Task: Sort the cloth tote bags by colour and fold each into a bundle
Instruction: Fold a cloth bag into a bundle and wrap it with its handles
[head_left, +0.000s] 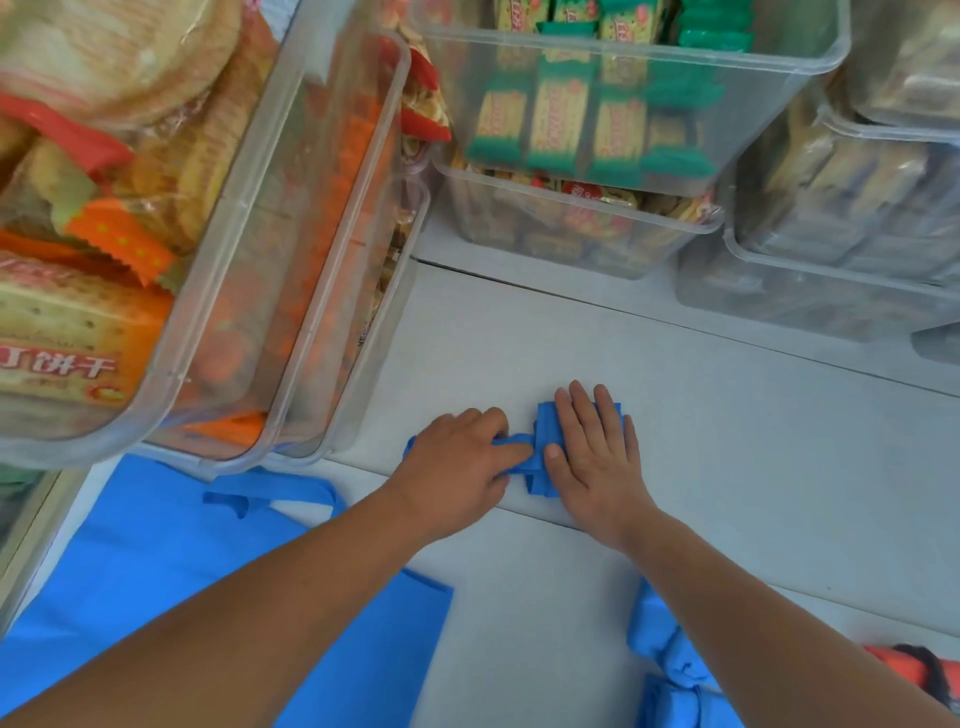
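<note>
Pressing down on a small folded blue cloth tote bag (545, 425) just below the middle of the frame, the right hand (592, 457) lies flat with its fingers straight and together. Most of the bundle is covered by this palm. The left hand (460, 465), just left of it, has its fingers curled and pinches a narrow blue strip of the same bag (513, 441) that runs across to the bundle. The two hands almost touch.

The bag rests on a pale grey flat surface (727, 467). At the lower left of the frame a large blue cloth tote bag (171, 566) lies spread out flat, its loop handle (270, 493) pointing toward the top of the frame; the left forearm crosses over it. At the lower right, partly behind the right forearm, sit knotted blue cloth bundles (670, 660), and at the right edge beside them an orange and black item (914, 670) is cut off, so what it is cannot be told.

Clear plastic bins of packaged biscuits fill the top: a stack with orange packets at the upper left (322, 218), one with green and yellow packets at top centre (623, 104), and others at the upper right (841, 208).
</note>
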